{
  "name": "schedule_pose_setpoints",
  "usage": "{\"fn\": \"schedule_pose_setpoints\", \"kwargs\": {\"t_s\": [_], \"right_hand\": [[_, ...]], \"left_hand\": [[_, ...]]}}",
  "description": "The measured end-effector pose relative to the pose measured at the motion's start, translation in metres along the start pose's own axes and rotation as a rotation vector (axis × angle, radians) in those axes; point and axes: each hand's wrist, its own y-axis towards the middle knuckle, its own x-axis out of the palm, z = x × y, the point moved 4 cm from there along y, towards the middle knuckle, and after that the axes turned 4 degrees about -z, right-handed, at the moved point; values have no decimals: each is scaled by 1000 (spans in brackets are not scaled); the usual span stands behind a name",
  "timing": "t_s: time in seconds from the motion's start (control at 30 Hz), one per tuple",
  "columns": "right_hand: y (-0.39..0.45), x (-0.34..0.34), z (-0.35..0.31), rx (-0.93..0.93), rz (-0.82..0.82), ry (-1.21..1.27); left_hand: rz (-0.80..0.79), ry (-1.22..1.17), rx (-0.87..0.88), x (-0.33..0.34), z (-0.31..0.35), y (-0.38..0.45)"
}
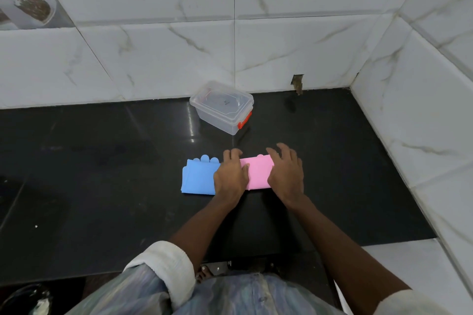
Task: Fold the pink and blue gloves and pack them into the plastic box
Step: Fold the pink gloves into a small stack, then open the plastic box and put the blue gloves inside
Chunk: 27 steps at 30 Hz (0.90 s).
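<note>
A folded pink glove (256, 172) lies flat on the black counter (102, 174), with a folded blue glove (198, 178) touching its left side; the blue fingertips poke out at the far edge. My left hand (231, 176) presses flat on the seam between the two gloves. Over the pink glove's right end rests my right hand (286, 171), fingers spread. Neither hand grips anything. The clear plastic box (221, 107) with a red latch stands behind the gloves near the wall, its lid on.
White marble-tiled walls (281, 46) close the counter at the back and on the right. The counter's front edge runs just before my body. A dark round object (25, 299) shows at the bottom left corner.
</note>
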Motion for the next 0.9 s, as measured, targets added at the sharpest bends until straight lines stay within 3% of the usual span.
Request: {"fn": "schedule_pose_setpoints", "kwargs": {"t_s": [0.13, 0.23, 0.37, 0.53, 0.73, 0.83, 0.9], "right_hand": [[-3, 19, -15, -255, -44, -42], [-13, 39, -14, -249, -109, -8], [0, 38, -18, -232, -123, -72], [33, 21, -38, -209, -28, 62], [87, -9, -78, 4, 91, 536], [120, -27, -86, 17, 186, 488], [158, -30, -98, -24, 119, 401]], "left_hand": [[-1, 231, 341, 6, 2, -3], [-60, 245, 374, 15, -2, -3], [38, 210, 401, 7, -2, 4], [163, 29, 347, -17, 0, 23], [294, -233, 166, -55, -16, 61], [328, -315, 78, -69, -19, 81], [359, -362, 4, -80, -28, 106]]}}
